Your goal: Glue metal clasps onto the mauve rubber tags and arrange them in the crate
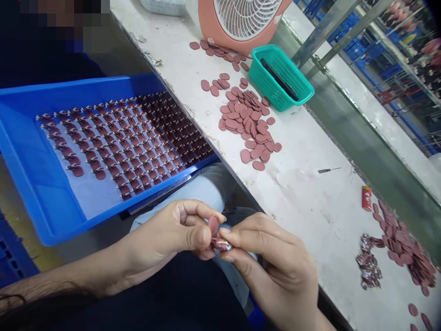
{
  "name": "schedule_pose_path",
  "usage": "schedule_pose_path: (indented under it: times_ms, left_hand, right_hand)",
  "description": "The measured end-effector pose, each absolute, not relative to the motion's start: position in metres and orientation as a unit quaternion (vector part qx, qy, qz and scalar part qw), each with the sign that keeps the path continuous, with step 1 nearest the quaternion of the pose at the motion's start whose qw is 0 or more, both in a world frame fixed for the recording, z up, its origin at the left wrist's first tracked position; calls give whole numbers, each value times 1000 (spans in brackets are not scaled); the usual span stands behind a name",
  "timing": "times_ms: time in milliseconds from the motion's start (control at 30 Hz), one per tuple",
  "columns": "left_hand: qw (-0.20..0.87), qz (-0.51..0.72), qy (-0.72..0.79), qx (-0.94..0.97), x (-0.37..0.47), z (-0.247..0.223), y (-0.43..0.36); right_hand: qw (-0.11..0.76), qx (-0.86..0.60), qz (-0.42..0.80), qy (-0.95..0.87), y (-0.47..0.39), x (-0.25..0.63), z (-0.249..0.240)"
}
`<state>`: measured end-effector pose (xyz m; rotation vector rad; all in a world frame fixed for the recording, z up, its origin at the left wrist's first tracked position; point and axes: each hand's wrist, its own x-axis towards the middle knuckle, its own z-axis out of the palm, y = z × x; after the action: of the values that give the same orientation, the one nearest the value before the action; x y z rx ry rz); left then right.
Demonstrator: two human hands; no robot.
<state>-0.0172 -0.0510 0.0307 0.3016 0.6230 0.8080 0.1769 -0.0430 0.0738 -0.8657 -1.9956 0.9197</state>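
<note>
Head view: both hands meet over the lap, at the tabletop [310, 193] edge.
The left hand [165, 239] pinches a pink oval piece [213, 225] upright between thumb and fingers; the right hand [272, 266] grips a small shiny part [223, 245] touching its lower end. A blue tray [31, 151] of finished pieces lies left; a loose pile of ovals [246, 122], a green basket [280, 76] and a fan [241, 20] sit beyond.

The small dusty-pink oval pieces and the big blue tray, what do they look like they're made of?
The small dusty-pink oval pieces look like moulded plastic or rubber with a matte finish: flat, identical, no glare. One sits pinched between the left hand and right hand. The big blue tray looks like rigid moulded plastic, with a smooth, faintly glossy rim.
</note>
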Motion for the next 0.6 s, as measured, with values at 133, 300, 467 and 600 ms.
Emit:
schedule_pose_path:
  times_ms: [133,300,467,600]
  left_hand:
    - [859,385,303,148,-15,32,-50]
    - [862,383,301,141,-16,26,-51]
    - [880,357,286,127,-19,18,-50]
    - [888,354,265,129,-19,12,-49]
  right_hand:
    - [380,-346,351,-782,-45,176,73]
    - [373,-349,358,-781,-42,175,68]
    - [351,-352,374,-783,-38,180,70]
    - [349,-358,374,-781,-39,183,71]
